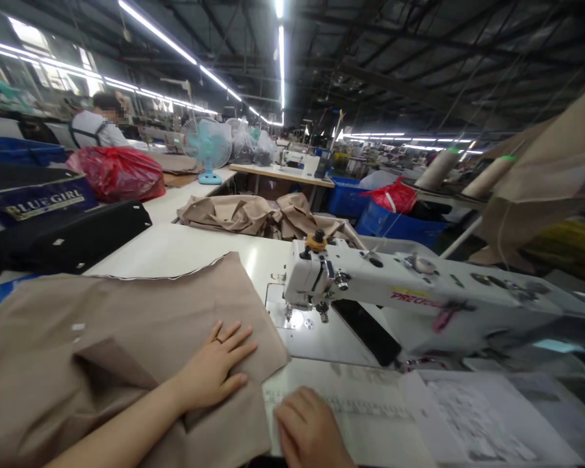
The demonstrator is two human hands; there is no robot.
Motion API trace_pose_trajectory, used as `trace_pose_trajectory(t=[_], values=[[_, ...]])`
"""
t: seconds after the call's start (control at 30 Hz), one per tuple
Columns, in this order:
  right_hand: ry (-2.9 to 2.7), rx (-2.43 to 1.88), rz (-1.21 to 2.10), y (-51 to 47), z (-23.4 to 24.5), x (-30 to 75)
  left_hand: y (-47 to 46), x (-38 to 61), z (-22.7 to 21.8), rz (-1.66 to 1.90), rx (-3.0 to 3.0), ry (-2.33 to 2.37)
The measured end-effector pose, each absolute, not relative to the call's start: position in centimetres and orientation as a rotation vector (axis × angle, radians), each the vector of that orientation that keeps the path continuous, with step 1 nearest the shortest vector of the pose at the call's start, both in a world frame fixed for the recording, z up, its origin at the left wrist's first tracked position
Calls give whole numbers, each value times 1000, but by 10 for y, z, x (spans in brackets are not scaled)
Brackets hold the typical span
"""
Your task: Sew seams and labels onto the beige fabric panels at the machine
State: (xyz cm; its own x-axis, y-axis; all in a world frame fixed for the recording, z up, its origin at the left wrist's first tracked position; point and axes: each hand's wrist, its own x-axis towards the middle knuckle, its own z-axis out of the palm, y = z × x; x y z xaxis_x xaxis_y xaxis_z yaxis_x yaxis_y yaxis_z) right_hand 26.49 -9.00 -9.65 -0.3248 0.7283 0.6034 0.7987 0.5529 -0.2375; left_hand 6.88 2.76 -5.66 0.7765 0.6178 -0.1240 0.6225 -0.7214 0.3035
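Note:
My left hand (214, 364) lies flat on a tan fabric panel (127, 351), its fingers spread and a ring on one finger. The panel has a stitched edge and a folded flap. My right hand (307, 429) rests on white printed paper sheets (361, 403), fingers together and curled, with the fingertips partly hidden. Just beyond the fabric stands a white Precision-branded industrial sewing machine (394, 286), its presser foot (290, 313) on the needle plate and nothing under it. A black phone (368, 331) lies under the machine's arm.
The white sewing table (185, 250) runs forward to a heap of tan fabric (234, 218). A black case (73, 234) and red plastic bag (119, 174) lie left. Thread cones (439, 169) stand right, by blue crates (346, 195). A co-worker (97, 123) sits far left.

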Motion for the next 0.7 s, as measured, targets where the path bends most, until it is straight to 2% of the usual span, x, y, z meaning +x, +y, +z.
trace_pose_trajectory(t=[0.13, 0.33, 0.53, 0.7], values=[[-2161, -1525, -102, -75, -82, 275, 28, 64, -49, -1, 2600, 900], [-2150, -1404, -85, -67, -93, 263, 30, 64, -50, 10, 2544, 889], [-2091, -1521, -185, -69, -93, 277, 32, 62, -54, 78, 2532, 866], [-2295, -1536, -52, -58, -80, 262, 27, 66, -50, 106, 2461, 874]])
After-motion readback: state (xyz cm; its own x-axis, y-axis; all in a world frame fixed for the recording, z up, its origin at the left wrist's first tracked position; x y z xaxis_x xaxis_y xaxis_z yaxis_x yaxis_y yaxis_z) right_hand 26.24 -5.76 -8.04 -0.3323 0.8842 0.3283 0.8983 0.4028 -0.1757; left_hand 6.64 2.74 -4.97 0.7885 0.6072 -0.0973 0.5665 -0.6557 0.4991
